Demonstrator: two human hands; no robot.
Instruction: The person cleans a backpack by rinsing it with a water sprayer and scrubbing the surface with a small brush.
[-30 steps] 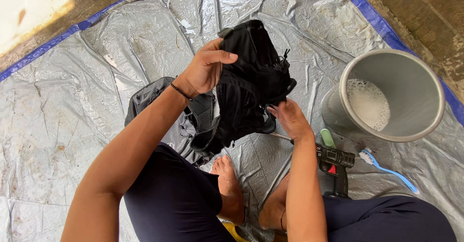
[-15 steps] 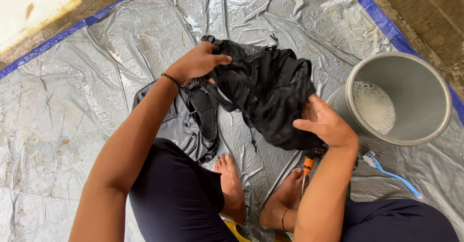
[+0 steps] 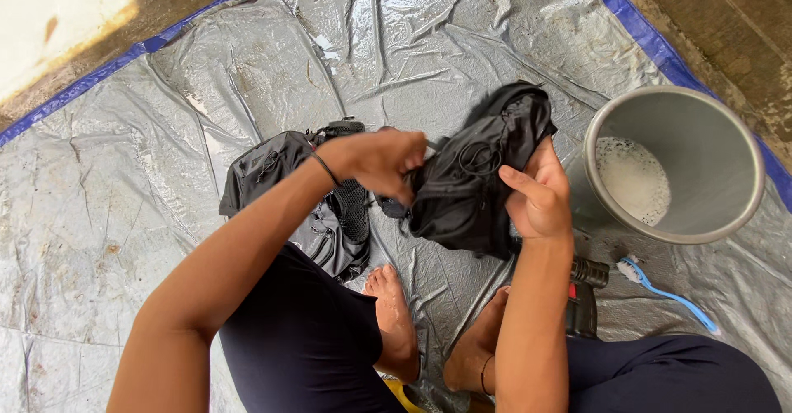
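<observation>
I hold a wet black bag (image 3: 478, 174) up over the grey tarp (image 3: 247, 91). My left hand (image 3: 381, 162) grips its left edge with closed fingers. Against the bag's right side my right hand (image 3: 538, 192) clasps the fabric. A thin cord loops across the front of the bag. A grey and black backpack (image 3: 297, 190) lies on the tarp under my left forearm. My bare feet (image 3: 429, 330) rest on the tarp below the bag.
A grey bucket (image 3: 726, 157) with foamy water stands at the right. A blue and white brush (image 3: 664, 291) lies below it. A dark tool (image 3: 582, 293) sits by my right forearm. Blue tarp border and bare ground run along the top.
The black bag has swung to the right, toward the bucket. My left hand moved from the bag's top down to its left edge; my right hand shifted up onto its right side.
</observation>
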